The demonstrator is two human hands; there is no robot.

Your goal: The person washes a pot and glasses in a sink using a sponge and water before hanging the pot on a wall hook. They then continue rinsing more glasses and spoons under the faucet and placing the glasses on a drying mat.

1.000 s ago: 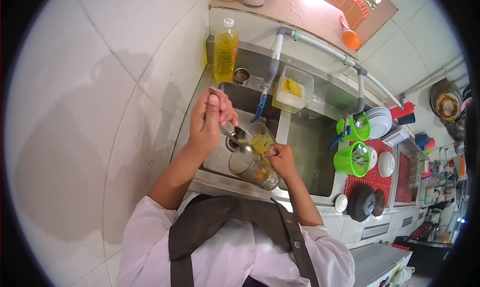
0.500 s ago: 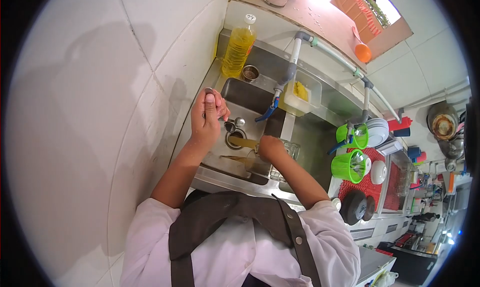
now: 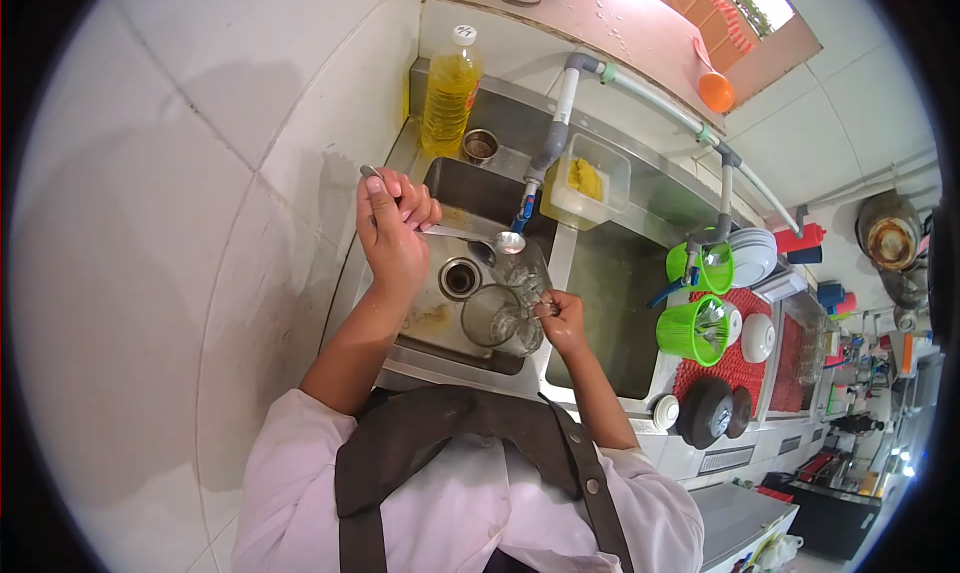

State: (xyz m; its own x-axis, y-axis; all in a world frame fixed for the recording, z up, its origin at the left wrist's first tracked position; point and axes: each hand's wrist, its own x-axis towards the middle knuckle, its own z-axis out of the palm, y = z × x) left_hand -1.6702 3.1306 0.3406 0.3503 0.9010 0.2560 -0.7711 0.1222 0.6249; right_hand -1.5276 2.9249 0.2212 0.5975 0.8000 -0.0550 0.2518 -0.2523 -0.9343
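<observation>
Clasping long silver metal spoons (image 3: pixel 508 243) by the handles in the curled fingers of the left hand (image 3: pixel 395 228); gripping clear glass mugs (image 3: pixel 515 331) by their handles in the closed right hand (image 3: pixel 562 323), tilted inside the grey stainless-steel sink basin (image 3: pixel 445 308). Between both hands, a round metal drain (image 3: pixel 460 277). Beyond the left fingers, a clear plastic bottle of yellow liquid (image 3: pixel 450 103), with red print and dark cap marks too small to read. Right of the right fingers, bright green plastic baskets (image 3: pixel 682 331).

Silvery spoon (image 3: pixel 509 243), colourless glass mugs (image 3: pixel 507 325), lime-green baskets (image 3: pixel 680 333)
</observation>
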